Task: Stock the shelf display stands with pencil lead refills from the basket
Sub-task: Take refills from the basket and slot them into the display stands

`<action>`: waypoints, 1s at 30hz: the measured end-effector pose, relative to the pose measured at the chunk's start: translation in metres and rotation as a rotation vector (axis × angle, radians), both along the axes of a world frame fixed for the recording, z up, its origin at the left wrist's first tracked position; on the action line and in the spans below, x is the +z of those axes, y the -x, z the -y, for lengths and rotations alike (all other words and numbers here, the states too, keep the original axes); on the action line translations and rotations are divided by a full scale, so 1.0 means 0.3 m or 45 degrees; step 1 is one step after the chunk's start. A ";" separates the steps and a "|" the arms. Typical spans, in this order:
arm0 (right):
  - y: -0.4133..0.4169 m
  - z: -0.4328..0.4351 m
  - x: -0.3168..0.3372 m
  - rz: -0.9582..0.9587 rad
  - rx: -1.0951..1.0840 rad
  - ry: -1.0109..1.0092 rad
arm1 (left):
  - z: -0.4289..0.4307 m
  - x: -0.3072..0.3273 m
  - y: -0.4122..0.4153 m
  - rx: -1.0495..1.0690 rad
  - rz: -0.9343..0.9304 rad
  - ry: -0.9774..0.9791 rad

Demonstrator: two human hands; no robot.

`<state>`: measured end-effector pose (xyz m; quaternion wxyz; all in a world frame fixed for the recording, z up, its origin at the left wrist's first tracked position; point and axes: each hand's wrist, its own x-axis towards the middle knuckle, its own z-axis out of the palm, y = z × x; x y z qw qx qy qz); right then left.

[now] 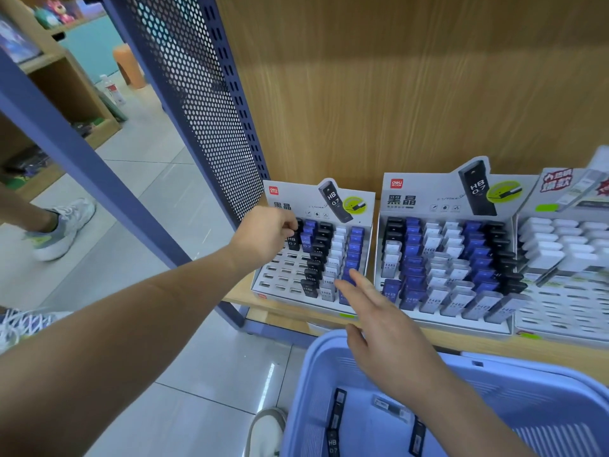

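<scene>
Head view: the left hand (267,235), centre frame, pinched a black refill (292,243) in the rear left column of the left display stand (280,278). The right hand (382,324) hovered over that stand's front edge, fingers straight and spread, holding nothing. At lower right, loose refills (336,412) lay in the blue basket (316,364).

Single wide-angle view from head height, facing forward and down onto a low wooden shelf (239,293) at arm's reach, near enough to read "HB 0.7" on the left display stand (324,199). Bends straight lines at the edges: leans the blue perforated upright (197,94) at left. Takes in both forearms from the lower edge, left hand (263,235) mid-frame and right hand (389,341) below centre, and crops the basket (316,357) at bottom right.
</scene>
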<state>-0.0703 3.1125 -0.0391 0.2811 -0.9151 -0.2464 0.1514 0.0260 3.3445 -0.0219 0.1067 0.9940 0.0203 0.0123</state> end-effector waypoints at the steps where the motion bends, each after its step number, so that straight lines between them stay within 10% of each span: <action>1: 0.001 0.010 0.004 0.009 0.001 -0.037 | 0.001 0.016 0.003 -0.012 0.015 -0.027; 13: 0.035 0.305 0.077 -0.277 -0.029 0.100 | 0.305 0.414 0.256 -0.238 -0.118 0.404; 24: 0.275 0.582 -0.292 -1.190 -0.435 0.312 | 0.584 -0.366 0.615 -0.683 -1.019 -0.259; 30: 0.383 0.584 -0.512 -1.533 -0.877 0.287 | 0.577 -0.651 0.725 -0.929 -1.126 -0.495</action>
